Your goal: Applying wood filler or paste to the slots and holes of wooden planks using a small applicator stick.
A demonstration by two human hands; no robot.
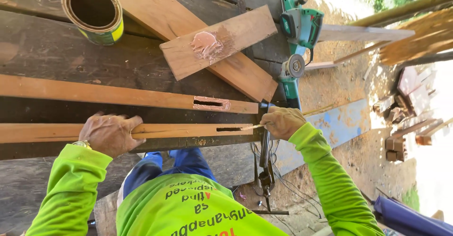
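**Pressing a slotted wooden strip flat while a thin stick works at its mortise**

Starting at the far left, your left hand (pixel 111 133) lies palm down with fingers spread across the near wooden strip (pixel 179 130), pinning it to the dark plank table (pixel 52 52); the hand is open and flat, not wrapped around anything. A tin can (pixel 94 12) lies on its side above it, near the table's far edge, its open mouth facing you.

Moving right, a second wooden strip (pixel 118 95) runs parallel to the near one and just beyond it, with a slot close to its right end smeared in pinkish filler (pixel 212 104). Above that, a short board (pixel 219 42) rests tilted over a longer diagonal plank (pixel 165 16) and carries a blob of the same pinkish stuff.

The near strip has its own narrow slot (pixel 229 129) close to its right end. Your right hand (pixel 283 122) sits just past that end, fingers closed on a thin stick (pixel 251 127) whose tip points at the slot.

Further right, a green electric planer (pixel 302 23) and a green angle grinder (pixel 292 75) hang over the table's edge. Beyond them lie sandy ground, a blue board (pixel 339 122) and scattered timber offcuts (pixel 410 104).
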